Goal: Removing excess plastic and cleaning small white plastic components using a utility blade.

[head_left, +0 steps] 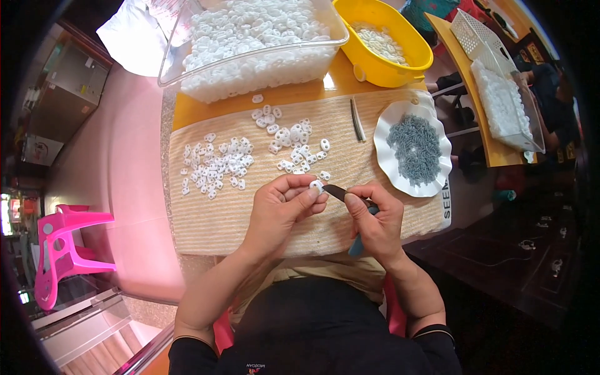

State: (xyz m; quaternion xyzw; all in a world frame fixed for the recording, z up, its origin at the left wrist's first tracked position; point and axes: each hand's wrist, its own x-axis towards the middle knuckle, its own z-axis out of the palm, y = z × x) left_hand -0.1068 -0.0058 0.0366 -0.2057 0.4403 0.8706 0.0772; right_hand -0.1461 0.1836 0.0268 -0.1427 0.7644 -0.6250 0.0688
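Note:
Pinched in the fingertips of my left hand (284, 209) is a small white plastic piece (316, 185) with holes in it. My right hand (377, 219) grips a knife (335, 191) by its blue-grey handle, and the dark blade's tip meets the piece or lies right beside it. Beyond my hands, similar white two-holed pieces (219, 164) lie scattered on the striped cloth (212, 228). More of them form a looser group (294, 144) in the middle. To the right, a white scalloped dish (382, 140) holds a heap of small grey springs (414, 150).
A clear bin (250, 62) full of white pieces stands at the table's far side, beside a yellow tub (425, 59) with pale pieces. Two thin rods (357, 120), dark and light, lie near the dish. Left is a pink stool (69, 250); a person sits beyond another table (494, 156) at right.

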